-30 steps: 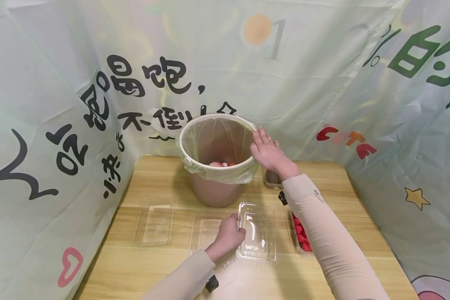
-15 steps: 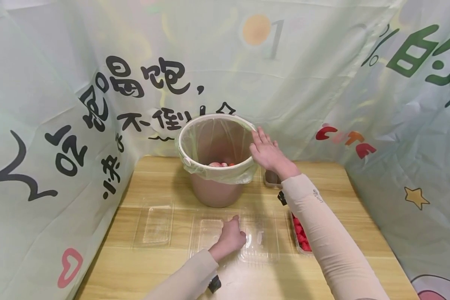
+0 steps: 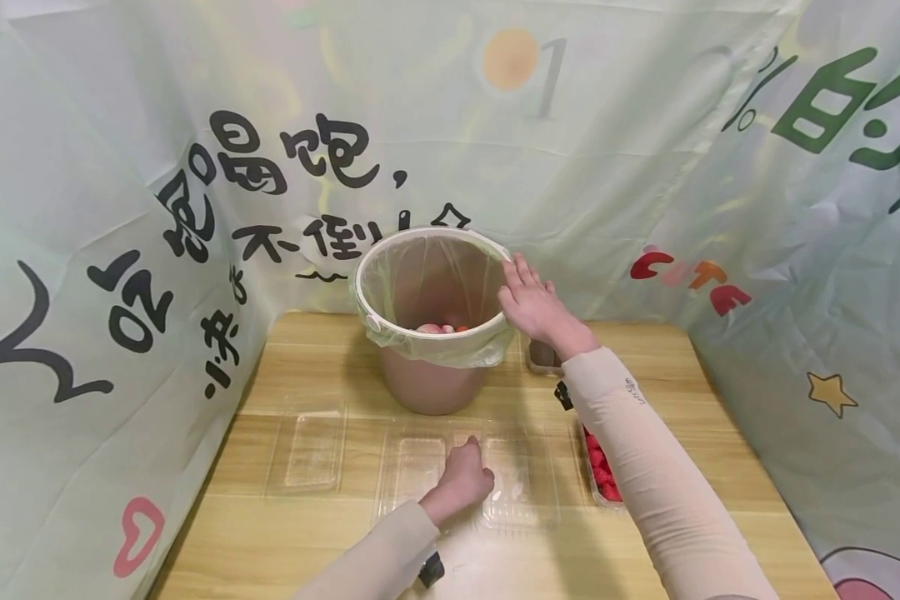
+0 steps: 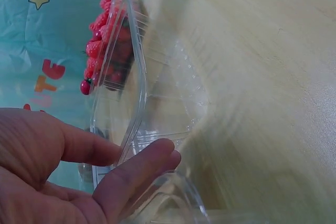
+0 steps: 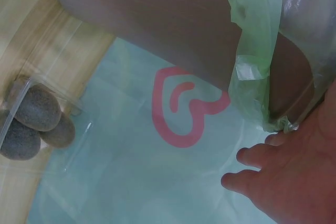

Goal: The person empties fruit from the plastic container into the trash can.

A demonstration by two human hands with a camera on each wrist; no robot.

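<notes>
My left hand (image 3: 461, 479) is between two clear plastic boxes on the table. In the left wrist view, its fingers and thumb lie around the rim of the right-hand clear box (image 4: 173, 85), without a visible firm pinch. That box lies flat on the wood. The other clear box (image 3: 412, 471) sits left of this hand. My right hand (image 3: 536, 304) rests with extended fingers against the right rim of a pinkish-brown bin (image 3: 431, 383). A thin green bag (image 5: 254, 51) lines the bin and folds over its rim. Roundish pale and red items (image 3: 438, 328) show inside.
A third clear box (image 3: 313, 450) lies at the left. A box of red berry-like fruits (image 3: 602, 471) is partly under the right forearm. Several brown round fruits (image 5: 39, 111) sit in a clear box behind the right wrist. Printed cloth walls (image 3: 570, 167) enclose the table.
The right-hand clear box, tilted up in my left hand a second ago, has come down flat on the table. My left fingers have straightened. The right hand stays at the bin rim.
</notes>
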